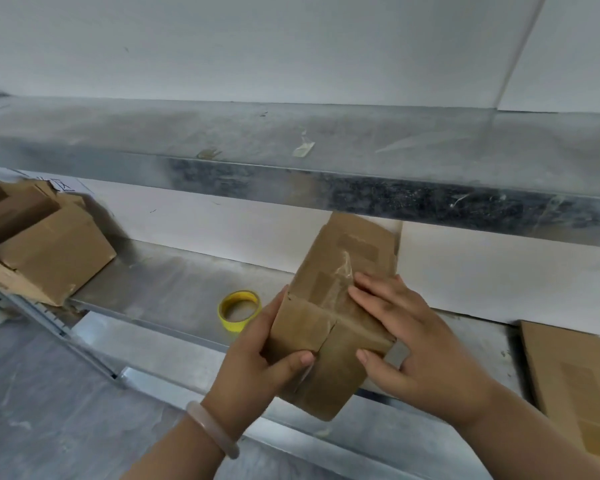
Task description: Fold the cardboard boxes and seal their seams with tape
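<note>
A small brown cardboard box (340, 271) is held above the metal shelf, tilted, with its flap seam facing me and clear tape along it. My left hand (257, 358) grips the box's left side, thumb curled over the near flap. My right hand (413, 334) lies on the right side, fingers fairly straight and pressing the tape, thumb against the right flap edge. A roll of yellow tape (239, 310) lies flat on the shelf just left of the box.
Several folded brown boxes (45, 244) are piled at the left end of the metal shelf (174, 289). Flat cardboard sheets (575, 382) lie at the right. A second metal shelf (291, 161) runs above, with tape scraps on it.
</note>
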The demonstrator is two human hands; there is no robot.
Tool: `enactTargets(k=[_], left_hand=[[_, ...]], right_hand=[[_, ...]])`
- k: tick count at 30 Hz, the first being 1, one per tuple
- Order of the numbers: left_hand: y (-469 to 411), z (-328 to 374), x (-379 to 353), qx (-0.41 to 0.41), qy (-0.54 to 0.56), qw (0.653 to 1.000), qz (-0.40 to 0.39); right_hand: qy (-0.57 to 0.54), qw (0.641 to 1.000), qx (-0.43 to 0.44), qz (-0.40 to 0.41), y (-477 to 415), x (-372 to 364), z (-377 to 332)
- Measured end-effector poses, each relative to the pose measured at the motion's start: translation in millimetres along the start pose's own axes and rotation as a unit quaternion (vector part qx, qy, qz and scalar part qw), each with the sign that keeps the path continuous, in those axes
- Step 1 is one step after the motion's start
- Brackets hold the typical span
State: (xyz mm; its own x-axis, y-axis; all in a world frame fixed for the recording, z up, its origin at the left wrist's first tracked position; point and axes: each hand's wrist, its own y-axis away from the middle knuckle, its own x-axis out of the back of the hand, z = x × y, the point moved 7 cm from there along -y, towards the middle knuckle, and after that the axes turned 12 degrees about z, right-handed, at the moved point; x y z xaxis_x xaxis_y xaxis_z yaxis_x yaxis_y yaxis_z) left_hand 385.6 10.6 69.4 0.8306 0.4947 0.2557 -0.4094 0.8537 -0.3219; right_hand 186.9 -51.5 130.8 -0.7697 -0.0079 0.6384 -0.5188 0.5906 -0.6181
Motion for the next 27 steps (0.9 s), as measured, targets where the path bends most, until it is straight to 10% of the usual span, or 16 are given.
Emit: enactTargets(k=[6,13,16,19,24,27], left_hand=[[8.8,-39.2,-20.1,-0.001,-0.058,0.998,0.038],[6.2,-78.6,-16.1,0.006,-0.162,0.979,-0.125],[-20.3,-104.2,16.8,0.009,-0.228,0.973,-0.044],[-55.9,-140.4,43.5,0.055,-0.333,0.941,0.008],[-79.6,-184.2,45.1,-0.022,-0.547,0.828,-0.124],[-81.6,-164.1,43.2,-0.098,-0.516,0.842,-0.120]], right_hand=[[0.092,0.992,-0.006,-0.081,4.1,-19.9,20.6],[0.195,0.970,-0.033,-0.141,27.4,-38.3,32.2],[0.195,0.972,-0.028,-0.125,26.1,-34.6,24.0],[0.179,0.976,-0.037,-0.117,24.4,-32.9,17.4],[0.161,0.978,-0.084,-0.099,10.4,-32.9,3.6],[0.182,0.974,-0.112,-0.071,0.2,-36.7,-4.0]])
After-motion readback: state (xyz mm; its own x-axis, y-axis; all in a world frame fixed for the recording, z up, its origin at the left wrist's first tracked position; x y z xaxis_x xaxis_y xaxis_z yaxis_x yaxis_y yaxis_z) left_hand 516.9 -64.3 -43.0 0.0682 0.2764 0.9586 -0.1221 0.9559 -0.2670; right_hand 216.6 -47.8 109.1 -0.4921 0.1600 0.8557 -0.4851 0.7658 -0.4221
